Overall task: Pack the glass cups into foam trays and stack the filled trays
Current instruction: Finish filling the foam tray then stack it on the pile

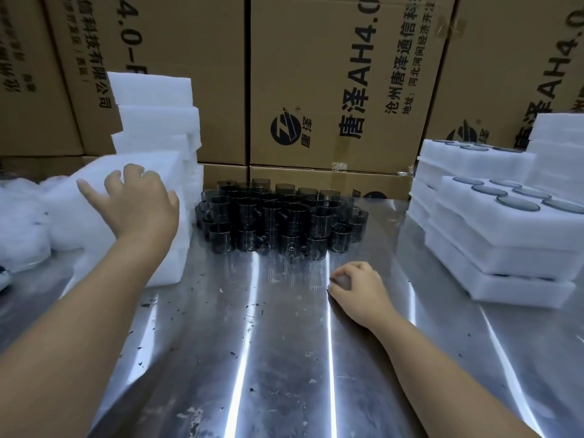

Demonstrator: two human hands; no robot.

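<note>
Several dark glass cups (278,216) stand bunched together on the steel table (252,343), stacked in two layers at mid-distance. My left hand (139,202) rests with spread fingers on a white foam tray (148,172) that lies on a low foam pile at the left. Behind it rises a taller stack of empty foam trays (155,112). My right hand (360,287) sits on the table in front of the cups, fingers curled under, holding nothing. At the right, filled foam trays (505,235) are stacked, with round cup rims showing in the top one.
Large cardboard boxes (331,83) form a wall behind the table. Crumpled clear plastic wrap (22,222) lies at the far left. A second pile of foam trays (467,159) stands behind the filled stack. Small dark specks litter the near tabletop.
</note>
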